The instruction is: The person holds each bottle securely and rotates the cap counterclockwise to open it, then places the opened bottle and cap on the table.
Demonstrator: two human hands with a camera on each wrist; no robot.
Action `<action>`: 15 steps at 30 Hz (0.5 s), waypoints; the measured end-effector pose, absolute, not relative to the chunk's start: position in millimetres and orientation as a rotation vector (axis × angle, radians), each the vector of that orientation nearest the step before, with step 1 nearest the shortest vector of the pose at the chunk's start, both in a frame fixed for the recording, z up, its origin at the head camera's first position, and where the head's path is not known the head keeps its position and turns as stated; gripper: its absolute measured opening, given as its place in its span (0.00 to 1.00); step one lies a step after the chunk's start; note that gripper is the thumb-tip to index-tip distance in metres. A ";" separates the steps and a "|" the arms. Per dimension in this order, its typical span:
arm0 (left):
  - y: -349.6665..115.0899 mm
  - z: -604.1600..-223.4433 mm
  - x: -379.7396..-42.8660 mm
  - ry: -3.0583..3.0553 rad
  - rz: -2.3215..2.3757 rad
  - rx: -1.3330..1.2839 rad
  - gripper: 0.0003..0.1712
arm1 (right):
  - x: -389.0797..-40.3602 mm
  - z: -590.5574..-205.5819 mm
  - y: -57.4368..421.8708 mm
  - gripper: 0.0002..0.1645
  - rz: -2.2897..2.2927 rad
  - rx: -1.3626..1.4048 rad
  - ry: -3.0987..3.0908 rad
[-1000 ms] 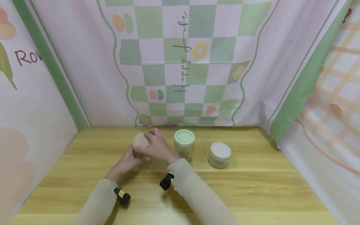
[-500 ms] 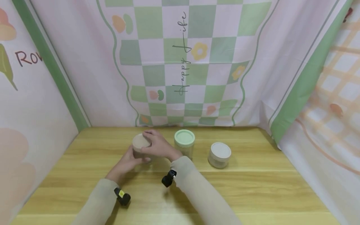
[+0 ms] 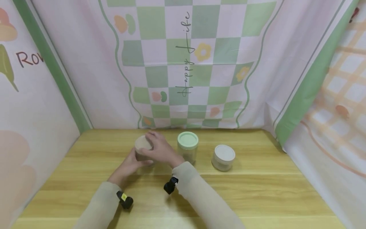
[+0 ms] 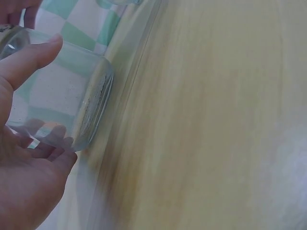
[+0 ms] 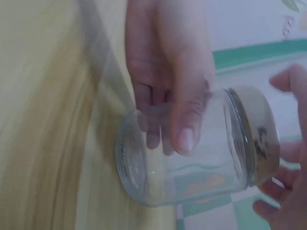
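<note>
A clear glass jar with a beige lid stands upright at the left rear of the table. My left hand grips its glass body low down, the thumb on one side and the fingers opposite. Around the lid curls my right hand; its thumb tip looks slightly off the lid's edge in the right wrist view. Dark print marks the lid's side there. The jar appears to have nothing inside.
Right of the hands stands a taller jar with a pale green lid. Farther right is a short jar with a white lid. A printed cloth hangs behind the wooden table, with curtains at both sides.
My right hand and wrist turned slightly at the lid, then swung back to nearly the earlier pose. My left hand and the jar stay in place.
</note>
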State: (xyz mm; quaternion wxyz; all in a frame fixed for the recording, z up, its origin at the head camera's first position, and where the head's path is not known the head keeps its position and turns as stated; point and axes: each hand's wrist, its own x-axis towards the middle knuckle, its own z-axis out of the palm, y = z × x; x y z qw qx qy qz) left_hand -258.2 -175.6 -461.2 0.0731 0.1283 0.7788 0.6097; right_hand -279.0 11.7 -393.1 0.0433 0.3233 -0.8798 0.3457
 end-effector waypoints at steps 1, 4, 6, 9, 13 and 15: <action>-175.5 -461.6 -258.1 2.329 1.837 0.376 0.63 | -277.3 -393.5 10.4 0.45 0.999 0.965 -2.682; -175.4 -462.2 -258.1 2.304 1.850 0.381 0.62 | -271.7 -393.3 7.0 0.44 0.854 0.892 -2.650; -175.2 -461.6 -257.4 2.293 1.853 0.385 0.62 | -268.2 -392.4 5.4 0.44 0.795 0.845 -2.637; -174.9 -459.0 -255.9 2.298 1.833 0.372 0.62 | -263.9 -390.7 3.5 0.45 0.730 0.787 -2.631; -174.5 -455.5 -254.5 2.329 1.798 0.353 0.61 | -259.5 -388.7 1.2 0.49 0.614 0.735 -2.644; -174.5 -454.4 -254.0 2.350 1.780 0.356 0.61 | -257.5 -388.1 -0.3 0.52 0.573 0.714 -2.645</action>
